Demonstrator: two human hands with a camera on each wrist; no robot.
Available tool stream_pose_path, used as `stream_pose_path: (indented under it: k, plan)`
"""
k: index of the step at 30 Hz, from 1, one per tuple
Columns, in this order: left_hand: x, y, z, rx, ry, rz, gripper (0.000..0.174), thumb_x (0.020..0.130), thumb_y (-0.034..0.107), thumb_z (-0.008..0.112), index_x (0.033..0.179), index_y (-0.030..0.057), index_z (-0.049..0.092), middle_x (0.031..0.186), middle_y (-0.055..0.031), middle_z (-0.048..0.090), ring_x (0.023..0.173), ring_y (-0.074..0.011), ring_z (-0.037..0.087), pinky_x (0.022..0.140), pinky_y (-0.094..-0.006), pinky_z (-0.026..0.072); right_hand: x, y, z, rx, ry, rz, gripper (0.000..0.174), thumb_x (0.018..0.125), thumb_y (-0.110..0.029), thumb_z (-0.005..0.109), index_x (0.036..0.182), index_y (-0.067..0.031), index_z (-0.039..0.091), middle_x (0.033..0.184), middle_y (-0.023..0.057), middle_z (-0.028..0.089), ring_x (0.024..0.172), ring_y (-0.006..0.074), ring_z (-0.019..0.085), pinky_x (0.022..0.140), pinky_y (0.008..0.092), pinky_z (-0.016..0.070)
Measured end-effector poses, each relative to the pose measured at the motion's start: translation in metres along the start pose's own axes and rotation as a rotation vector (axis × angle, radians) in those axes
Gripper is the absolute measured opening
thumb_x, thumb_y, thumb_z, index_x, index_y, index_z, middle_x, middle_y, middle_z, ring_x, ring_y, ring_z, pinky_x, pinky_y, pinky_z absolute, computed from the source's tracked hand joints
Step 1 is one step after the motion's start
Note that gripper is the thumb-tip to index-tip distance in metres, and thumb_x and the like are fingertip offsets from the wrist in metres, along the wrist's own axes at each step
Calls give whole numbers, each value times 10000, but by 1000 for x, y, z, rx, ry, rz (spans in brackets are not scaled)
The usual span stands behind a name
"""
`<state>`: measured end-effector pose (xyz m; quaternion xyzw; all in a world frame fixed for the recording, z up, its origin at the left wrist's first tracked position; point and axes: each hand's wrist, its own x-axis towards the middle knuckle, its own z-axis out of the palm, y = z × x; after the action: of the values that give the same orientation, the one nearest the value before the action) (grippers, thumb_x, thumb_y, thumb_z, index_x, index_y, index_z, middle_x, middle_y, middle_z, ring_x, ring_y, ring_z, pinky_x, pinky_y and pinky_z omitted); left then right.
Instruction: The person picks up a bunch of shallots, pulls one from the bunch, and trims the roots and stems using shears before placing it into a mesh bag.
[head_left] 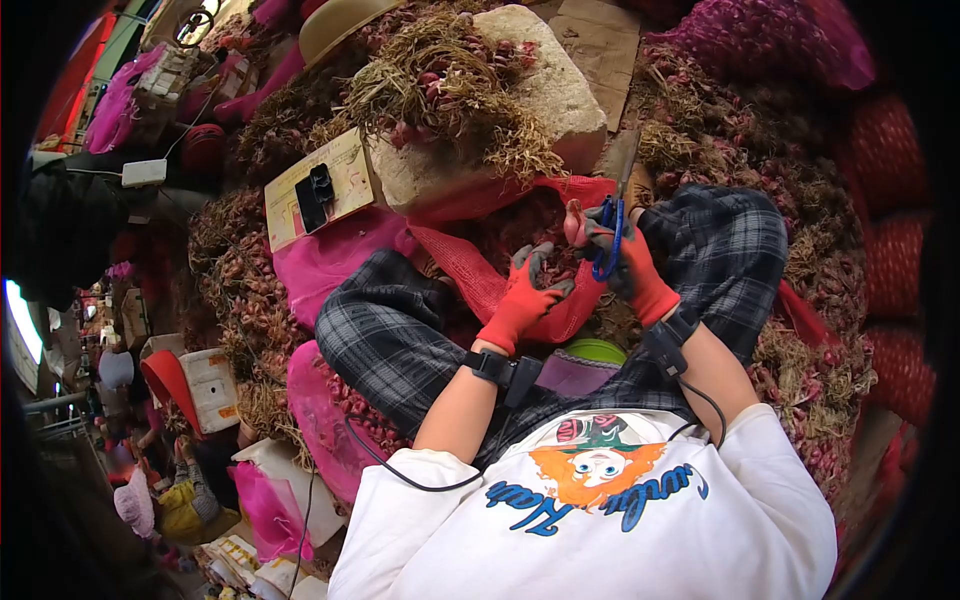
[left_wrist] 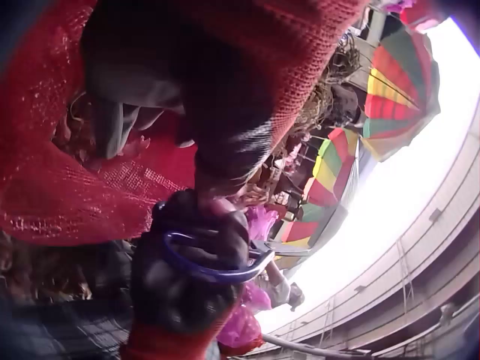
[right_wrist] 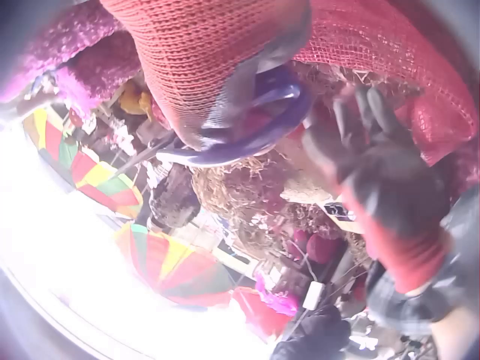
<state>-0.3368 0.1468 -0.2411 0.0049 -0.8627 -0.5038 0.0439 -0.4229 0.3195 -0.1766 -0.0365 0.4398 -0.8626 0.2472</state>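
Observation:
My right hand [head_left: 628, 265], in a red glove with grey coating, grips blue-handled scissors [head_left: 609, 240]; the blades point away from me. A pinkish-red shallot [head_left: 574, 222] shows at that hand's fingertips. The left hand [head_left: 525, 295], gloved the same way, is over the opening of a red mesh bag [head_left: 465, 270] with its fingers spread and loosely bent, holding nothing visible. In the right wrist view, the left hand [right_wrist: 397, 184] is just beside the scissor handles [right_wrist: 289, 112]. Loose shallots [head_left: 510, 228] are inside the bag, between my knees.
A pale stone block [head_left: 560, 85] bears a heap of shallots with dried stalks [head_left: 435, 85]. A phone [head_left: 311, 203] lies on a board [head_left: 345, 165] at the left. More shallots [head_left: 800, 200] spread at the right, near full red mesh sacks [head_left: 890, 260]. Cables run from both wrists.

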Motion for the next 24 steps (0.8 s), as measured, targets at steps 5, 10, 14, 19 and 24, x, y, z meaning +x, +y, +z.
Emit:
stream_pose_path:
  k: [5, 10, 14, 19, 24]
  plan:
    - [18, 47, -31, -931, -350, -328, 505, 983, 428, 385, 1303, 38, 399, 1142, -85, 526, 998, -179, 572, 900, -306, 475, -11, 4, 14, -476, -56, -48, 331, 799, -25, 658, 1109, -1, 545, 983, 51, 621, 902, 106, 579, 792, 258, 490]
    - [19, 49, -27, -961, -321, -313, 328, 989, 296, 427, 1195, 43, 464, 1026, -34, 543, 907, -129, 555, 822, -286, 480, -11, 8, 9, -482, -72, 17, 315, 796, -25, 643, 1098, 7, 560, 963, 48, 644, 865, 103, 595, 772, 252, 491]
    - [15, 26, -21, -1141, -428, -328, 293, 955, 178, 504, 1213, 42, 470, 1010, -12, 540, 895, -117, 552, 798, -277, 473, -10, 6, 4, -421, -79, 19, 241, 804, -34, 627, 1036, 10, 582, 939, 60, 650, 845, 108, 604, 761, 250, 491]
    - [17, 42, -29, -1216, -354, -377, 331, 961, 152, 501, 1271, 55, 443, 1046, -15, 545, 894, -113, 546, 799, -254, 460, -9, 0, 8, -249, -5, 66, 190, 803, -35, 620, 987, 8, 594, 889, 60, 649, 814, 128, 619, 735, 255, 503]
    - [23, 53, -39, -1364, -377, -456, 409, 981, 216, 469, 1346, 60, 371, 1204, -61, 536, 976, -141, 559, 825, -256, 467, -4, 0, -8, -232, 96, 70, 218, 799, -35, 635, 1009, 5, 592, 871, 51, 644, 745, 113, 614, 688, 250, 506]
